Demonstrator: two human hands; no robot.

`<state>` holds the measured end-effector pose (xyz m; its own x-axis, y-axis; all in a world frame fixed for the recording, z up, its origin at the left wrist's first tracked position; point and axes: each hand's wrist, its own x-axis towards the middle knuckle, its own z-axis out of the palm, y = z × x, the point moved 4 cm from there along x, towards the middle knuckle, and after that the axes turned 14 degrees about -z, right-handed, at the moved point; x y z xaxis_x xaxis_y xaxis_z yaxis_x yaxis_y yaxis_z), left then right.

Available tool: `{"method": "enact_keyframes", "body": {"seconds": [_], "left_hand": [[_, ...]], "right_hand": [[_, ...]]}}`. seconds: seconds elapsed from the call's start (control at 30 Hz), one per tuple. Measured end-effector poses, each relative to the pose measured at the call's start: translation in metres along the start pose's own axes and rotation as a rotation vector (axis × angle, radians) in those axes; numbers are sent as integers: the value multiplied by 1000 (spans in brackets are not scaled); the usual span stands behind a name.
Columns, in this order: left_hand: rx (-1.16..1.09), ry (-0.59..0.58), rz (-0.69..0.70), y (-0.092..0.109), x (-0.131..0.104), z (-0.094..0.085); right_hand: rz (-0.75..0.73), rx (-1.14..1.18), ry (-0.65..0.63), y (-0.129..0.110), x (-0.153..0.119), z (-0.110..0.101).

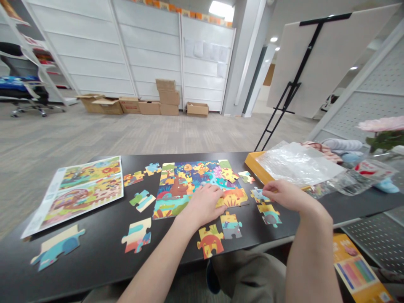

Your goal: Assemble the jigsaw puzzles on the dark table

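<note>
A colourful jigsaw puzzle (179,185) lies on the black table (97,252). My left hand (206,204) rests on its lower middle, fingers spread a little. At the right, my right hand (282,193) has its fingertips pinched on a light blue puzzle piece (258,194). Just below is a yellow and teal piece (269,214). Nearer the table's front edge lie an orange lion piece (211,241) and a yellow and grey piece (231,225). Left of the puzzle are several loose pieces, among them a green and blue one (142,200) and a cream and red one (137,235).
A printed picture sheet (85,185) lies at the left. A yellow box (259,166) with clear plastic (296,164) stands at the back right, beside folded cloths (342,145) and a pink flower (381,124). Beyond the table are an easel (284,99) and cardboard boxes (167,97).
</note>
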<state>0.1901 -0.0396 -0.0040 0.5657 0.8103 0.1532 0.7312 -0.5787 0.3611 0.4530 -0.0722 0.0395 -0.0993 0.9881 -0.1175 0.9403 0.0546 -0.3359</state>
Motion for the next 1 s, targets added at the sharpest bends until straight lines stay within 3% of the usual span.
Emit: {"method": "enact_keyframes", "body": {"seconds": [0.23, 0.6, 0.8, 0.9, 1.0], "left_hand": [[15, 23, 16, -2, 2, 4], [22, 27, 31, 1, -4, -3], [-94, 187, 28, -11, -15, -42], [-130, 300, -18, -37, -24, -72], [-118, 362, -174, -71, -38, -98]], "right_hand": [[43, -64, 38, 13, -11, 7], [57, -176, 18, 9, -31, 40], [97, -102, 24, 12, -32, 42], [79, -60, 25, 13, -32, 42], [69, -50, 13, 9, -31, 42]]}}
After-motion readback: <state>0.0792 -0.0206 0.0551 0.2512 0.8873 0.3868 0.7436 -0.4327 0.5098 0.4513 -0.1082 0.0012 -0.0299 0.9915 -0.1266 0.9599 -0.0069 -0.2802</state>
